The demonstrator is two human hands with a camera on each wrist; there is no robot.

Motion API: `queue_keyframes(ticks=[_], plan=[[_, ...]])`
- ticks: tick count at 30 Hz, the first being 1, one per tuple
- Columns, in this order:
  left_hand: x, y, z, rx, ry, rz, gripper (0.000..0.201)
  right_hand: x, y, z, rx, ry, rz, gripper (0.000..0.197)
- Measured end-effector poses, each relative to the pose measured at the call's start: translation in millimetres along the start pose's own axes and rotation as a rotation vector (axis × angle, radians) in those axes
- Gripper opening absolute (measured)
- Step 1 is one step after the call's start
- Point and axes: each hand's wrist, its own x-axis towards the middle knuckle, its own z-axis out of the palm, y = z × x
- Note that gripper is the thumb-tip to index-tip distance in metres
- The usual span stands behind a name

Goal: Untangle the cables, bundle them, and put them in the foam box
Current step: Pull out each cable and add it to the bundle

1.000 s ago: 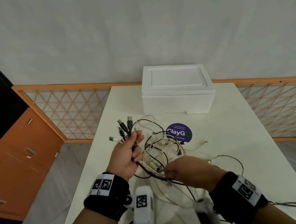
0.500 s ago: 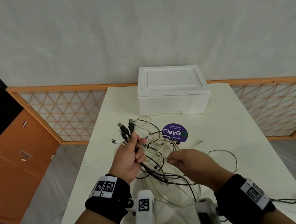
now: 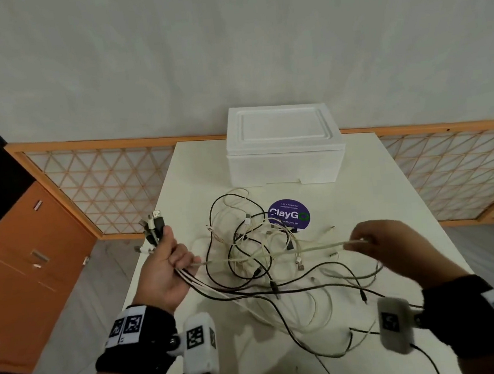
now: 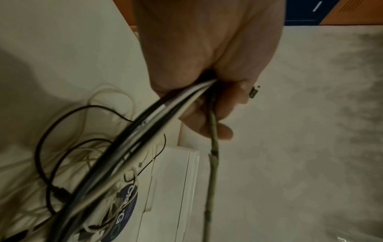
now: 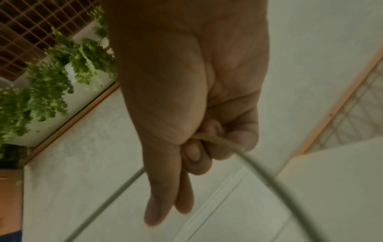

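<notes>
A tangle of black and white cables (image 3: 254, 246) lies on the white table (image 3: 376, 192) in front of the foam box (image 3: 284, 147), whose lid is on. My left hand (image 3: 168, 260) grips several cable ends (image 3: 154, 226), their plugs sticking up above the fist; the cables (image 4: 145, 131) trail down from it. My right hand (image 3: 375, 244) pinches one pale cable (image 3: 276, 252), which runs taut across to the left hand. In the right wrist view the pale cable (image 5: 248, 162) leaves my curled fingers (image 5: 238, 135).
A round purple ClayGo sticker (image 3: 289, 215) sits on the table behind the tangle. Cable loops (image 3: 327, 308) spread toward the near edge. An orange-framed lattice screen (image 3: 103, 182) runs behind the table; orange cabinets (image 3: 21, 268) stand at the left.
My right hand has drawn the pale cable out to the right, away from the tangle, so it is now stretched between both hands. The left hand still holds the plug ends.
</notes>
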Motion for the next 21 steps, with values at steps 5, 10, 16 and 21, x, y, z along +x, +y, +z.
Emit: queue_keyframes(ticks=[5, 10, 16, 21], plan=[[-5.5, -12.6, -0.2, 0.009, -0.048, -0.035, 0.046, -8.2, 3.9, -4.0, -0.383, -0.146, 0.095, 0.038], [-20.3, -31.6, 28.5, 0.079, -0.133, -0.038, 0.037, -19.2, -59.3, 21.7, -0.152, -0.261, -0.158, 0.111], [-39.9, -51.1, 70.6, 0.068, -0.301, -0.110, 0.049, -16.0, -115.1, 72.7, -0.015, -0.473, -0.271, 0.045], [-31.5, -17.3, 49.5, -0.002, -0.245, -0.024, 0.048, -29.5, -34.7, 70.9, -0.046, -0.301, -0.131, 0.016]])
